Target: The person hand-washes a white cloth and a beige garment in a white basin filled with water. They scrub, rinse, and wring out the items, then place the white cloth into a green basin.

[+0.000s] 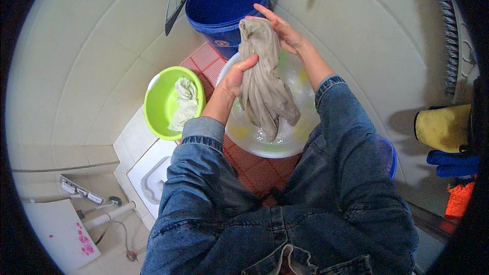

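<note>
A wet grey-beige cloth (263,72) hangs bunched between my hands over a large translucent plastic basin (275,149) with some water in it. My left hand (238,76) grips the cloth's left side, thumb across its front. At the top right of the cloth is my right hand (284,32), its index finger stretched out and its palm against the fabric; part of its fingers is hidden behind the cloth. The lower ends of the cloth dangle just above or at the basin's water; which of the two I cannot tell.
A green basin (156,103) with a whitish wet cloth (185,103) stands left. Behind is a blue bucket (225,25). Red matting (254,164) covers the floor beside a white squat toilet (153,179). Yellow (441,128) and blue cloths (452,163) and a brush (449,42) hang at right.
</note>
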`<state>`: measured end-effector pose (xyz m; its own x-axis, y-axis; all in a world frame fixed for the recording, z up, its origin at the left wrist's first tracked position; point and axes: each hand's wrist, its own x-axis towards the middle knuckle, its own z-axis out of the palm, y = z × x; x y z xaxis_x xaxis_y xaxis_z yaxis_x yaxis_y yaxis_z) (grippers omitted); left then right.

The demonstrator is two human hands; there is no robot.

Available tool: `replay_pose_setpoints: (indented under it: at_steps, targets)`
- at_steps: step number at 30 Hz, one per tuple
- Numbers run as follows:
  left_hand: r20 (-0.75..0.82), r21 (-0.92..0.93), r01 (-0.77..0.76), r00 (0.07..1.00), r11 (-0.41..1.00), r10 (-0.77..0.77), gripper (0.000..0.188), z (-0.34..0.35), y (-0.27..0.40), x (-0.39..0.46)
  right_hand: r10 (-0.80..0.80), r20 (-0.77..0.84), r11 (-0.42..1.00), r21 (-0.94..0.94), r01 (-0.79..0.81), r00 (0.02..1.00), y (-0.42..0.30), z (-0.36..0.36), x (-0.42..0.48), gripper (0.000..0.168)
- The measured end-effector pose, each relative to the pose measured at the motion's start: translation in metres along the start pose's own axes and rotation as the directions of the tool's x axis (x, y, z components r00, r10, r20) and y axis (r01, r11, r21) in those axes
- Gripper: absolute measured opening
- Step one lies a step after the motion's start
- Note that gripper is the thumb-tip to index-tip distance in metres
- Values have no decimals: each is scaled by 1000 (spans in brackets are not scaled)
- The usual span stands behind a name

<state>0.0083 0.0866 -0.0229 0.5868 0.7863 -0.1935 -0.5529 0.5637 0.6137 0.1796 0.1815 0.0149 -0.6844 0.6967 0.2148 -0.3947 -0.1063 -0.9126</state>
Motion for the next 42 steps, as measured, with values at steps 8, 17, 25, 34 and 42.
replay_pose_setpoints:
  at_steps: [8,17,25,34,42]
  targets:
    - [292,-172,134,953,976,-80,70,28,-3,8,21,258,997,-74,-3,966,-46,20,3,99]
    - [381,-92,88,923,992,-46,68,39,-4,10,54,152,986,148,-76,987,-52,25,-4,22]
    - [-126,558,125,990,820,-65,70,71,7,4,233,-196,960,-108,-258,952,-16,3,0,9]
    - [-173,907,76,964,415,201,61,-32,-74,46,-1,-461,475,-781,-405,888,59,17,-18,28]
    - [-444,890,401,870,217,213,72,0,-88,20,-42,-567,163,-816,-554,823,88,36,-46,29]
